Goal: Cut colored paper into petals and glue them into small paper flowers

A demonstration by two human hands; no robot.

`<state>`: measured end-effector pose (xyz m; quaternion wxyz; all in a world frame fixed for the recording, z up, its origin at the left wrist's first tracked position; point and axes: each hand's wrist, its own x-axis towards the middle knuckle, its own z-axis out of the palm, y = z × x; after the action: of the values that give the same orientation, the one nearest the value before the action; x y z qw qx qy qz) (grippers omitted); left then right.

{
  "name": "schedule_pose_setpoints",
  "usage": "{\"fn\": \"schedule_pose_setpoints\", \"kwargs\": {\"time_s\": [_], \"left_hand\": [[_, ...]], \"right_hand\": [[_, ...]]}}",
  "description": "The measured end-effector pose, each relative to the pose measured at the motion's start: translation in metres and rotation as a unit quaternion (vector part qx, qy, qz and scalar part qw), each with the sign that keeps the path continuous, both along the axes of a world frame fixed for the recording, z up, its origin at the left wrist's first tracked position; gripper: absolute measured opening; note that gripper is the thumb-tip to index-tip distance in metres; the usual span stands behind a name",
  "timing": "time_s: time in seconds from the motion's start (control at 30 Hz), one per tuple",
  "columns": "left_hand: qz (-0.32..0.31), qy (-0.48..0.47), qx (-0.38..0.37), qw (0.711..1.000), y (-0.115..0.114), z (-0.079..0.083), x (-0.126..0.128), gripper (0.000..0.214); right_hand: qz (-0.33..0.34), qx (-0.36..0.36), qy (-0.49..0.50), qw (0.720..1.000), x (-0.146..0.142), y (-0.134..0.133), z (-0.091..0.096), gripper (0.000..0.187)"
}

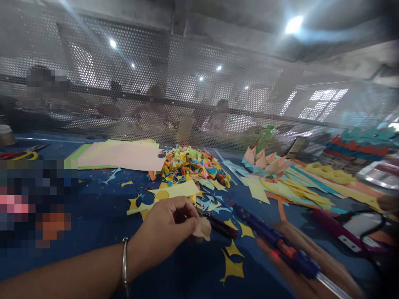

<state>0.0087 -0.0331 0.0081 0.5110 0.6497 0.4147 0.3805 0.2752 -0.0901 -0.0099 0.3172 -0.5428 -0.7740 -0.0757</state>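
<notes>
My left hand (163,230), with a silver bangle at the wrist, pinches a small peach paper piece (204,229) between thumb and fingertips. To the right, my right hand (324,265) is wrapped round a blue hot glue gun (276,236). A clear glue stick (332,286) sticks out of its back end, and a small red light glows on its side. The nozzle points toward the far left, apart from the paper piece. Just behind the pinched piece lies a dark red-handled tool (221,226), partly hidden. Star-shaped yellow scraps (233,268) lie between my hands.
Beyond my hands rises a heap of small curled coloured papers (193,164), beside stacked paper sheets (121,157). Paper strips (299,189) and a purple tool (338,232) with a black cord lie right. Scissors (28,154) rest far left. A perforated metal screen (187,91) borders the table.
</notes>
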Motion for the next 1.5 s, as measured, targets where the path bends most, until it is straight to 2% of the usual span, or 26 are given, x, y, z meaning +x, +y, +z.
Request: {"fn": "schedule_pose_setpoints", "kwargs": {"time_s": [0.03,0.17,0.23,0.37,0.47,0.57,0.63,0.7,0.77,0.87,1.03,1.13,1.4,1.5], "left_hand": [[-0.001,-0.022,-0.018,1.000,0.001,-0.001,0.000,0.006],[0.013,-0.083,-0.080,0.993,0.003,0.000,0.001,0.010],[0.021,-0.095,-0.100,0.990,0.002,0.004,0.002,0.011],[0.032,-0.133,-0.139,0.981,-0.002,0.010,0.001,0.011],[0.034,-0.149,-0.150,0.977,-0.002,0.009,0.000,0.011],[0.029,-0.149,-0.150,0.977,-0.001,0.008,0.002,0.011],[0.029,-0.143,-0.148,0.978,-0.001,0.007,0.003,0.011],[0.030,-0.139,-0.145,0.979,-0.001,0.008,0.004,0.013],[0.031,-0.138,-0.144,0.979,-0.002,0.009,0.004,0.014],[0.029,-0.142,-0.139,0.980,-0.003,0.010,0.003,0.016],[0.023,-0.160,-0.154,0.975,-0.002,0.009,0.001,0.018],[0.013,-0.131,-0.151,0.980,-0.002,0.008,0.001,0.022],[0.004,0.015,-0.015,1.000,0.004,0.000,0.001,0.022],[0.001,0.028,-0.006,1.000,0.005,0.000,0.001,0.022]], "right_hand": [[-0.008,-0.004,-0.008,1.000,0.008,0.006,0.003,0.019],[-0.042,0.027,-0.158,0.986,0.040,0.033,0.011,0.027],[-0.039,-0.001,-0.190,0.981,0.052,0.046,0.008,0.028],[-0.035,-0.069,-0.201,0.976,0.070,0.062,-0.005,0.027],[-0.026,-0.067,-0.188,0.979,0.072,0.057,-0.003,0.033],[0.013,-0.054,-0.151,0.987,0.048,0.042,0.017,0.030],[0.035,-0.081,-0.107,0.990,0.016,0.033,0.034,0.025],[0.099,-0.120,-0.082,0.984,-0.020,0.030,0.047,0.023],[0.151,-0.137,-0.078,0.976,-0.051,0.033,0.053,0.017],[0.173,-0.159,-0.073,0.969,-0.076,0.044,0.054,0.007],[0.192,-0.163,-0.013,0.968,-0.079,0.057,0.047,0.015],[0.211,-0.168,0.025,0.963,-0.078,0.059,0.044,0.019],[0.232,-0.198,0.063,0.950,-0.081,0.058,0.035,0.021],[0.233,-0.211,0.077,0.946,-0.082,0.057,0.035,0.024]]}}
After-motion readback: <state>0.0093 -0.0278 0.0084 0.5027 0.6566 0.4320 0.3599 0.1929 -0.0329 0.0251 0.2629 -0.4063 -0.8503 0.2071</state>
